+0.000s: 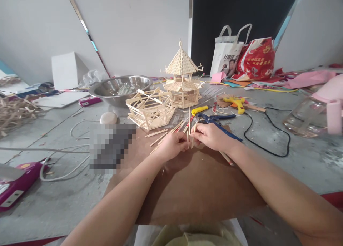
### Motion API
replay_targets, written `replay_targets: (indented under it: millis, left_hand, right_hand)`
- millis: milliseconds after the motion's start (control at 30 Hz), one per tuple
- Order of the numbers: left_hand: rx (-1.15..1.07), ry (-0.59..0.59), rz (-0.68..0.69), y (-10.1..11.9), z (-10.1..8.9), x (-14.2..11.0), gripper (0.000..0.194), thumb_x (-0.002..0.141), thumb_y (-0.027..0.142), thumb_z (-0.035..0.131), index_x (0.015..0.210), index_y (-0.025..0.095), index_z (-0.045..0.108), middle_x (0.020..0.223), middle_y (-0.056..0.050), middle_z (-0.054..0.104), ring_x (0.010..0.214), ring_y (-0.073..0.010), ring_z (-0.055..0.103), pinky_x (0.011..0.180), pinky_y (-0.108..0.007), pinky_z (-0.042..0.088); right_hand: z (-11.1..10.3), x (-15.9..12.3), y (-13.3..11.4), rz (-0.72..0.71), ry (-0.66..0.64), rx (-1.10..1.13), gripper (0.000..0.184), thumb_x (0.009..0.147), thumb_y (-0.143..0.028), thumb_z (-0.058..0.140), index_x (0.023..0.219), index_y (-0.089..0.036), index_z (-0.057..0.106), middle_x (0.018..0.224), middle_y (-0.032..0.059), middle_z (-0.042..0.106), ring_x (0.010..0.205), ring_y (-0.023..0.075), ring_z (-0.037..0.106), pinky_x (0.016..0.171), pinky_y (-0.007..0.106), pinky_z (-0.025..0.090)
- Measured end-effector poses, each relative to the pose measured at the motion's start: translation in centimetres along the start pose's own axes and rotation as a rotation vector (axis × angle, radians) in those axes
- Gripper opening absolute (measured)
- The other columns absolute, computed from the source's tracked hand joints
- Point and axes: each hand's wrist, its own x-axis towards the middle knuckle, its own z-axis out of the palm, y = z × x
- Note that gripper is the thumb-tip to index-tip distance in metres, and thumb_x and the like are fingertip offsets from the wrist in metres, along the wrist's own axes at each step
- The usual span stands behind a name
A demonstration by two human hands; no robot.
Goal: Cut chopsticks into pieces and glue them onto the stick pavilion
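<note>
My left hand (pixel 173 145) and my right hand (pixel 210 136) meet over a brown cardboard sheet (pixel 193 188), fingers pinched on thin wooden sticks (pixel 190 126) held upright between them. Loose sticks (pixel 163 135) lie on the board just beyond my left hand. Behind them stand a stick-built frame (pixel 150 108) and a tall stick pagoda (pixel 182 78). Blue-handled cutters (pixel 215 119) rest just past my right hand.
A steel bowl (pixel 120 88) sits at the back left, a yellow glue gun (pixel 235 103) with black cord (pixel 268 138) at the right. Bags (pixel 243 56) stand by the wall. A pink device (pixel 18 183) and white cable (pixel 66 160) lie left; a glass jar (pixel 305 119) right.
</note>
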Motion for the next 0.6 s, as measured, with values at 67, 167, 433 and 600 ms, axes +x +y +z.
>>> replay_targets:
  millis: [67, 167, 433, 600]
  left_hand:
    - [-0.02, -0.003, -0.008, 0.0, 0.0, 0.0, 0.014, 0.068, 0.028, 0.051, 0.066, 0.014, 0.053, 0.059, 0.001, 0.056, 0.053, -0.0079, 0.051, 0.051, -0.019, 0.042]
    - [-0.044, -0.007, -0.012, 0.1, 0.0, 0.0, 0.013, 0.067, 0.026, 0.051, 0.068, 0.014, 0.054, 0.06, 0.001, 0.056, 0.054, -0.0075, 0.05, 0.052, -0.019, 0.042]
    - [-0.062, 0.017, -0.06, 0.4, 0.4, 0.1, 0.016, 0.067, 0.029, 0.052, 0.066, 0.013, 0.056, 0.056, 0.002, 0.054, 0.052, -0.0078, 0.05, 0.052, -0.019, 0.042]
    - [-0.044, 0.022, -0.047, 0.5, 0.7, 0.1, 0.021, 0.068, 0.031, 0.05, 0.074, 0.014, 0.061, 0.06, 0.001, 0.056, 0.052, -0.0067, 0.048, 0.052, -0.018, 0.041]
  right_hand:
    - [0.0, 0.0, -0.1, -0.02, -0.004, -0.018, 0.015, 0.079, -0.028, 0.04, 0.073, -0.018, 0.05, 0.059, -0.0016, 0.058, 0.053, 0.0095, 0.051, 0.054, 0.021, 0.036]
    - [0.2, 0.1, -0.2, -0.039, 0.038, -0.048, 0.016, 0.08, -0.028, 0.04, 0.072, -0.018, 0.05, 0.06, -0.0005, 0.058, 0.055, 0.0098, 0.051, 0.055, 0.021, 0.036]
    - [0.6, 0.4, 0.7, 0.032, 0.079, 0.106, 0.019, 0.077, -0.034, 0.044, 0.071, -0.018, 0.053, 0.055, -0.0014, 0.057, 0.051, 0.01, 0.052, 0.055, 0.022, 0.04]
    - [0.9, 0.5, 0.8, 0.032, 0.072, 0.204, 0.02, 0.075, -0.032, 0.047, 0.068, -0.016, 0.056, 0.059, -0.0007, 0.058, 0.053, 0.0101, 0.053, 0.056, 0.022, 0.042]
